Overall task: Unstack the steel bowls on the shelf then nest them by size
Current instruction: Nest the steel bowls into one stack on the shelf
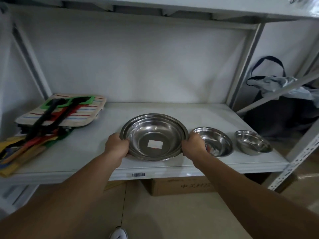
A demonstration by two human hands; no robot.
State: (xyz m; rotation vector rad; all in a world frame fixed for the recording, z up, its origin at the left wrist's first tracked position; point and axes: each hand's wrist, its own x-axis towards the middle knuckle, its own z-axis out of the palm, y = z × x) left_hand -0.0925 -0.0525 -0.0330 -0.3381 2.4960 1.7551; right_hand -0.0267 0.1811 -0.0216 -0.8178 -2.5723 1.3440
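Observation:
A stack of large steel bowls (153,130) sits in the middle of the white shelf (215,111); the top bowl has a white sticker inside. My left hand (116,145) grips the stack's left rim and my right hand (194,147) grips its right rim. A medium steel bowl (217,142) stands just right of the stack, partly behind my right hand. A small steel bowl (252,143) stands further right, near the shelf's right end.
Striped pot holders and coloured utensils (57,116) lie piled at the shelf's left. An upper shelf (172,12) hangs overhead. A dark bag (279,107) sits beyond the right upright. A cardboard box (181,186) stands on the floor below.

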